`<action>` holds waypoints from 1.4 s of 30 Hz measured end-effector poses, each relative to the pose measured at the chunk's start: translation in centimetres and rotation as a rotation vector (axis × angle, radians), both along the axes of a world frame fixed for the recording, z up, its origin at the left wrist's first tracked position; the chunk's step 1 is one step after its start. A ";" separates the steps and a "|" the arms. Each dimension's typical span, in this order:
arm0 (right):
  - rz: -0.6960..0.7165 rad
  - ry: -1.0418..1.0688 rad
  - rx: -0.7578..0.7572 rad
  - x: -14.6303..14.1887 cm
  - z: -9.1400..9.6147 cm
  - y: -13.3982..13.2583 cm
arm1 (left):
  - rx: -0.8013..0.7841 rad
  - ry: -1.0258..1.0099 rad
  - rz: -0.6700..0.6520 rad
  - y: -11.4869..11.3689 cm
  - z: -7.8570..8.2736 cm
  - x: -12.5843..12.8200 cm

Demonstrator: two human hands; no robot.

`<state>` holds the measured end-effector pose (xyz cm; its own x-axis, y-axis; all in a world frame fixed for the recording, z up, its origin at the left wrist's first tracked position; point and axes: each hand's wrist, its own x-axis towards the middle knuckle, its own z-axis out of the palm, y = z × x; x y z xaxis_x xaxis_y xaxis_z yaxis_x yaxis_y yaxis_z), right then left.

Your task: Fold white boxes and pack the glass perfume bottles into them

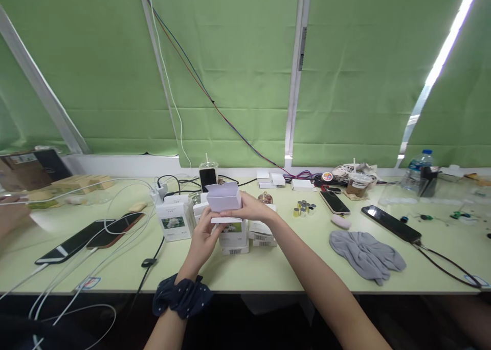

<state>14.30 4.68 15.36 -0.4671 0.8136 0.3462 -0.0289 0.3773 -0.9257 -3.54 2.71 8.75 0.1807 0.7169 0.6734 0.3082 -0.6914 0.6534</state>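
Observation:
Both my hands hold a small white cardboard box (223,198) with its lid flaps open, raised above the table's middle. My left hand (203,237), with a dark dotted scrunchie (181,296) on its wrist, grips the box from below, fingers pinched on its lower flap. My right hand (251,208) clasps the box's right side. Under the hands stand several white printed boxes (174,218) with flower pictures and barcodes.
Two phones (90,237) on white cables lie at the left. At the right are small metal caps (304,208), a phone (334,202), a grey cloth (364,254), another phone (390,223), a drink cup (357,183) and a water bottle (419,170). Another person's hand (11,214) shows at far left.

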 end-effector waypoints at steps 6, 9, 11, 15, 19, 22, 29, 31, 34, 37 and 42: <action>-0.093 -0.035 0.065 0.9 -1.7 -0.1 | 0.013 0.016 0.043 0.0 -0.2 -0.1; -0.172 0.051 0.067 1.3 -1.7 -0.5 | 0.040 0.018 0.078 0.0 -0.3 -0.1; -0.190 0.099 0.081 1.5 -1.7 -0.7 | 0.053 0.020 0.069 0.1 -0.3 0.0; -0.213 0.040 0.149 1.5 -2.0 -0.6 | 0.052 -0.005 0.036 0.1 -0.4 0.2; -0.299 0.013 0.177 1.3 -3.2 -0.7 | 0.070 -0.030 0.058 -0.1 -0.4 0.4; -0.375 0.053 0.164 1.3 -4.1 -0.9 | 0.037 -0.057 0.071 -0.1 -0.6 0.4; -0.350 0.100 0.096 1.5 -5.8 -1.8 | -0.073 -0.100 0.055 0.3 -1.7 0.5; -0.340 0.114 0.080 1.4 -6.5 -1.9 | -0.104 -0.141 0.099 0.4 -1.6 1.0; -0.347 0.090 0.109 1.0 -7.5 -1.6 | -0.110 -0.236 0.213 0.7 -1.4 2.0; -0.458 -0.006 0.198 0.6 -8.4 -1.1 | -0.083 -0.214 0.325 1.1 -1.6 2.7; -0.681 -0.308 0.439 -0.2 -9.3 -2.0 | 0.111 0.078 0.457 1.4 -3.4 2.3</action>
